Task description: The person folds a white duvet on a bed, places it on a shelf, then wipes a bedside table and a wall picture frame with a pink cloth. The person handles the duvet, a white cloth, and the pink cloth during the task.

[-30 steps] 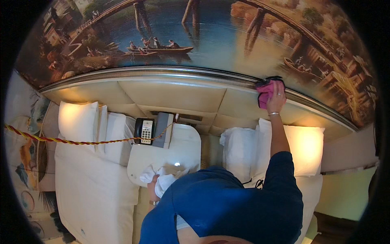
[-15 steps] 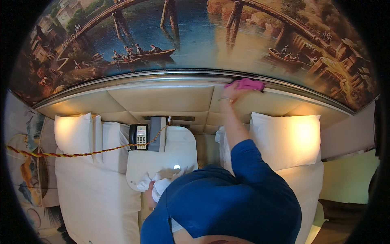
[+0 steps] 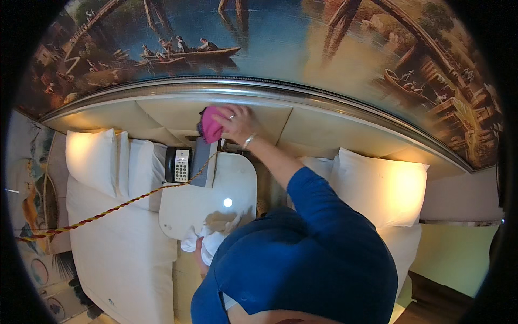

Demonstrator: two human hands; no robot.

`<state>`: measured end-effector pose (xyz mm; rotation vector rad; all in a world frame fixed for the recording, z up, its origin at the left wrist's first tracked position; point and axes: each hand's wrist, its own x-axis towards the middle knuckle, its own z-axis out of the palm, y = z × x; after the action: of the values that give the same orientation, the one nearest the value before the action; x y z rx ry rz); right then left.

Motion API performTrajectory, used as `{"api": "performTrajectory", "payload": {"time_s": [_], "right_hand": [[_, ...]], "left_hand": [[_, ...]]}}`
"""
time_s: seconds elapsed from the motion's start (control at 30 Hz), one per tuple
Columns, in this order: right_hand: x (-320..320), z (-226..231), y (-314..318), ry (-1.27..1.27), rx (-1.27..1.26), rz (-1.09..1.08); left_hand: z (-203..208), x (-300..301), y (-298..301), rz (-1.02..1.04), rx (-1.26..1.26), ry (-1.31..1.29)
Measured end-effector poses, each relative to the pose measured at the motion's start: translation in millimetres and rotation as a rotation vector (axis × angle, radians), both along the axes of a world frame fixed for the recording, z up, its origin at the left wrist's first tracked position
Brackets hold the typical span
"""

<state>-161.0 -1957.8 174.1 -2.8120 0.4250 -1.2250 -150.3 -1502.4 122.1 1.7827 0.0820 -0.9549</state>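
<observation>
My right hand [image 3: 237, 124], with a ring and a bracelet, presses a pink cloth [image 3: 212, 125] against the cream padded headboard [image 3: 259, 116]. The cloth is bunched under the fingers, just behind a grey box [image 3: 204, 175] on the white bedside table [image 3: 181, 210]. Lower down, at the table's front edge, my left hand [image 3: 200, 252] grips a crumpled white cloth [image 3: 213, 240]; my body hides most of that hand. A black telephone [image 3: 179, 164] with a pale keypad stands left of the grey box.
Beds with white pillows [image 3: 93, 162] flank the table; another lit pillow [image 3: 380, 186] lies at the right. A twisted red and yellow cord [image 3: 124, 202] crosses the left bed to the grey box. Above the headboard runs a silver frame edge [image 3: 302, 93] under a large painting [image 3: 280, 48].
My right hand has moved left with the pink cloth, from the frame edge down to the headboard behind the grey box. My left hand stays by the table with the white cloth.
</observation>
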Motion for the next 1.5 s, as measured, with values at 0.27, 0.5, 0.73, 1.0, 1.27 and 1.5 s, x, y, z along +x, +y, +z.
{"api": "performTrajectory", "payload": {"time_s": [0.27,0.5,0.73,1.0,1.27,1.5], "right_hand": [[-205,1,-67,0.162,-0.204,-0.411],[-368,-84,-136,-0.767,0.386,-0.569],[-467,-90,-141,-0.846,0.591,-1.467],[-314,-74,-108,-0.908,0.266,-1.323],[-258,-94,-37,-0.502,0.825,-0.864],[-271,-161,97,0.12,1.255,-0.547]], "left_hand": [[-8,-4,-20,-0.086,0.056,0.025],[-7,9,-65,-0.216,0.054,0.001],[-2,11,-77,-0.255,0.074,-0.015],[0,2,-69,-0.296,0.118,-0.02],[19,-5,-65,-0.211,0.076,-0.151],[58,6,-25,0.029,-0.113,-0.168]]}}
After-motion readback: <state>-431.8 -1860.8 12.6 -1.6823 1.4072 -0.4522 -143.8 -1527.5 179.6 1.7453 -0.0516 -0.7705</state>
